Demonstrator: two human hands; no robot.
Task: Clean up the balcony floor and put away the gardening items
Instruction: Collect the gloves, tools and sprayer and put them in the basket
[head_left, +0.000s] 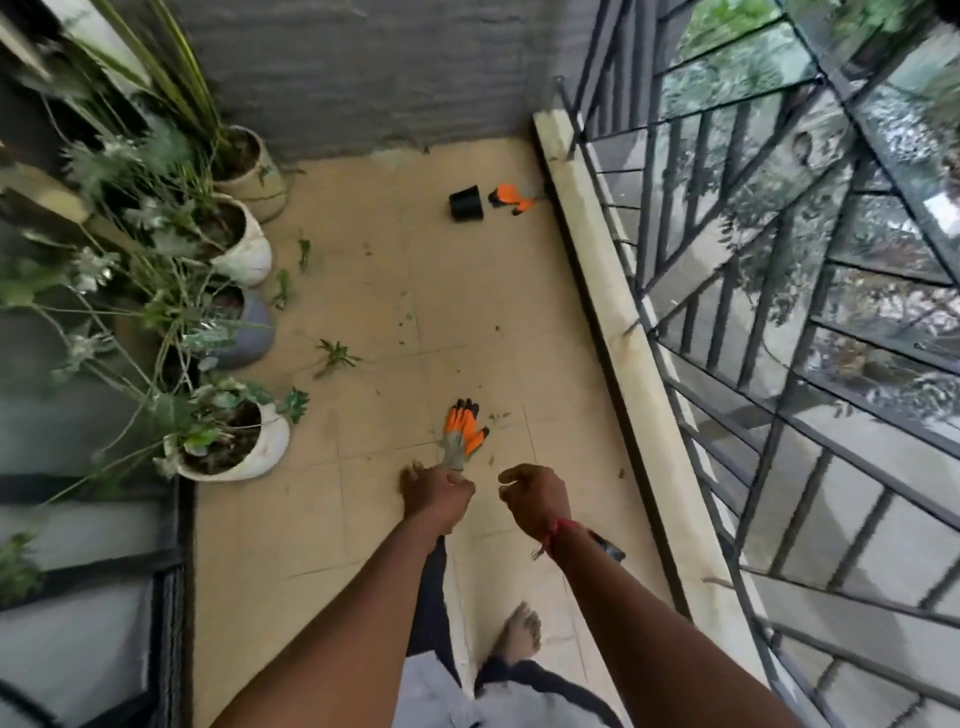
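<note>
An orange, grey and black gardening glove (464, 431) hangs from my left hand (435, 492), which grips its grey cuff above the beige tiled floor (415, 291). My right hand (532, 496) hovers just to the right with loosely curled fingers and holds nothing. A second orange glove (510, 197) lies on the floor at the far end, next to a small black pot (466, 203) tipped on its side. Green plant cuttings (335, 356) and small bits of dirt lie scattered on the tiles.
Several potted plants (234, 441) stand in a row along the left wall. A low ledge (623, 332) with a dark metal railing runs along the right. A grey wall closes the far end. My bare foot (519, 631) stands on the tiles below.
</note>
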